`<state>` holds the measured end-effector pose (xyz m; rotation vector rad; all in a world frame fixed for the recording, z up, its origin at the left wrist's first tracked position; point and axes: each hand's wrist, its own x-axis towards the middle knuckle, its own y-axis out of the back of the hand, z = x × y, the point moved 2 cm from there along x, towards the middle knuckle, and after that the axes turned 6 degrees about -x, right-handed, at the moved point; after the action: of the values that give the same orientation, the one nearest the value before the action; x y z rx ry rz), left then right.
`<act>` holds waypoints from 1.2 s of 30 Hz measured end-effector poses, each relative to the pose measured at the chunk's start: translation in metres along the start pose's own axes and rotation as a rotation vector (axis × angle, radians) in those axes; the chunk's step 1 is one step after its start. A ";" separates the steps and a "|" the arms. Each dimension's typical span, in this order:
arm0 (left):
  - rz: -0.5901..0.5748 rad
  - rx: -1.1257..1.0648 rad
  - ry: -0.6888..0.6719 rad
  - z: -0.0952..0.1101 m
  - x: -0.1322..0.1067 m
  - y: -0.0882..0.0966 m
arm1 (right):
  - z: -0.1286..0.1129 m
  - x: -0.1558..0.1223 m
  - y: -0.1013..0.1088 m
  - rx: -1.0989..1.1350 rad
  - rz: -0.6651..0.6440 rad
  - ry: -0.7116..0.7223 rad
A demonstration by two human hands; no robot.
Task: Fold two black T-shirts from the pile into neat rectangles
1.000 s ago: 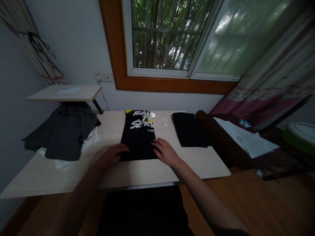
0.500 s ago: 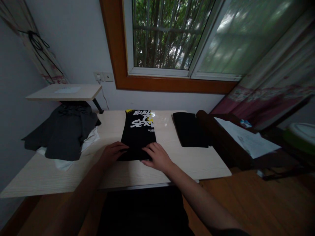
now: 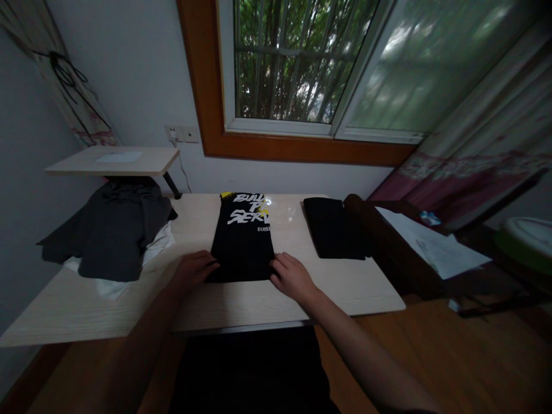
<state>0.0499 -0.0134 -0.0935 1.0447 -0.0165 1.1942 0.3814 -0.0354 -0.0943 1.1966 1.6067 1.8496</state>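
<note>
A folded black T-shirt (image 3: 242, 253) lies flat on the pale wooden table (image 3: 345, 287), its white and yellow lettering toward the window. My left hand (image 3: 197, 269) is at its near left edge, fingers bent and closed on the cloth. At the near right edge, my right hand (image 3: 294, 277) has its fingers pressed together on the side of the shirt. The fingertips of both hands are partly hidden in the dim light. Farther right on the table rests a folded black garment (image 3: 333, 230), apart from my hands.
A heap of dark grey clothing (image 3: 116, 230) with white cloth beneath lies at the left, partly under a small raised shelf (image 3: 142, 164). Beyond the table's right end is a dark brown piece of furniture (image 3: 388, 253) with white paper (image 3: 431, 244) on it.
My right hand has moved right, from on top of the T-shirt to its right edge. My left hand has shifted slightly left. The shirt stays in place.
</note>
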 end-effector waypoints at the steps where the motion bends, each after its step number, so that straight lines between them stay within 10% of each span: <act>1: -0.029 0.020 -0.008 -0.003 -0.001 -0.001 | 0.002 -0.002 0.000 -0.002 -0.007 0.007; 21: -0.182 -0.199 0.190 -0.008 -0.004 0.004 | 0.019 0.002 0.011 0.380 -0.045 0.154; 36: -0.197 0.032 0.045 -0.012 0.004 -0.004 | 0.038 0.019 -0.007 0.449 -0.009 0.108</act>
<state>0.0491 -0.0024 -0.1006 1.0226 0.1389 1.0411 0.4006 0.0032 -0.0965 1.2754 2.1635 1.6172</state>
